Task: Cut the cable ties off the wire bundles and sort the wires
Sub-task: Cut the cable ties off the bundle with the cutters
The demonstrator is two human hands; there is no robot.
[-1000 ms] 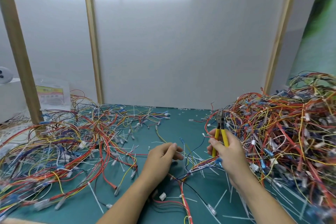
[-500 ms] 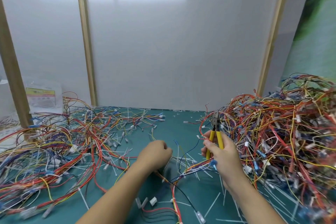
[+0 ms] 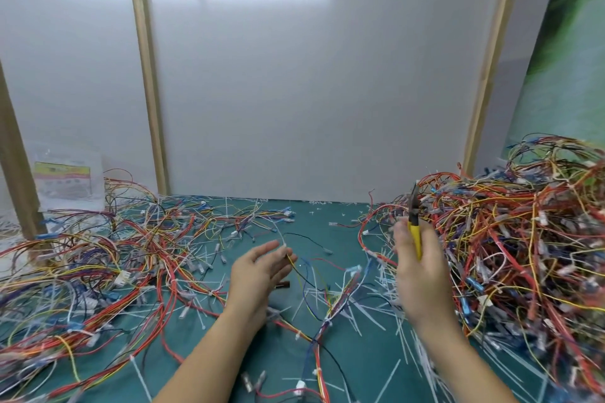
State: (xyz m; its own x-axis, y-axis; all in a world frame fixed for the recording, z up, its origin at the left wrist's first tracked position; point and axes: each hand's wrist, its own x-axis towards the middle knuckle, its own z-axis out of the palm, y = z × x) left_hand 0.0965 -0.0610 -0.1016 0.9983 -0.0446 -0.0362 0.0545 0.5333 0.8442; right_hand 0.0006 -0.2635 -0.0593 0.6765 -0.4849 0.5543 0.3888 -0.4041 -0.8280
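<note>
My right hand (image 3: 419, 265) grips yellow-handled cutters (image 3: 414, 222) upright, jaws pointing up, at the left edge of a tall tangled pile of wire bundles (image 3: 517, 255). My left hand (image 3: 262, 268) hovers over the green mat (image 3: 327, 216) at centre with fingers stretched out, thin yellow and black wires (image 3: 294, 267) at its fingertips. I cannot tell whether it pinches them. A tied bundle (image 3: 330, 321) lies between my forearms.
A spread of loose sorted wires (image 3: 98, 271) covers the left of the mat. Cut white cable ties (image 3: 370, 311) litter the centre and right. A plastic bag (image 3: 65, 180) leans at the back left. White panels with wooden posts (image 3: 147, 75) close the back.
My left hand has uncurled from a fist to stretched fingers and lifted a little. My right hand with the cutters has turned, showing its back.
</note>
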